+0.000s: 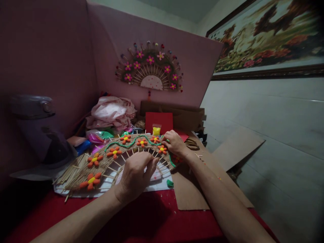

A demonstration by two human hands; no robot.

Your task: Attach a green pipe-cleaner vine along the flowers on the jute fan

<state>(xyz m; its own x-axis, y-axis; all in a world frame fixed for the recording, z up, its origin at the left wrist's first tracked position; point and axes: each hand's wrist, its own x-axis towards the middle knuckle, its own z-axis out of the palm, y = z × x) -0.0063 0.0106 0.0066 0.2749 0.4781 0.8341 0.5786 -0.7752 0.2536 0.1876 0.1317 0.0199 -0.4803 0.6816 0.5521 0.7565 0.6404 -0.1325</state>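
Note:
A fan-shaped craft [101, 162] of sticks and woven twine lies on the table, with orange clay flowers [115, 152] with yellow centres spread along its arc. A thin green clay strip [131, 144] winds between the flowers. My right hand [174, 143] is over the fan's upper right, its bent fingers closed on the green strip beside a flower. Over the inner arc, my left hand [136, 172] is curled with thumb and fingers together near the stick ends; what it holds, if anything, is hidden. A small green clay lump [170, 183] lies just right of it.
Brown cardboard [191, 195] lies at the right on the red tablecloth [152, 216]. Behind are a yellow clay packet [156, 130], red card [159, 118] and bundled pink cloth [111, 111]. Loose sticks [74, 172] lie left. A finished flowered fan [150, 69] hangs on the pink panel.

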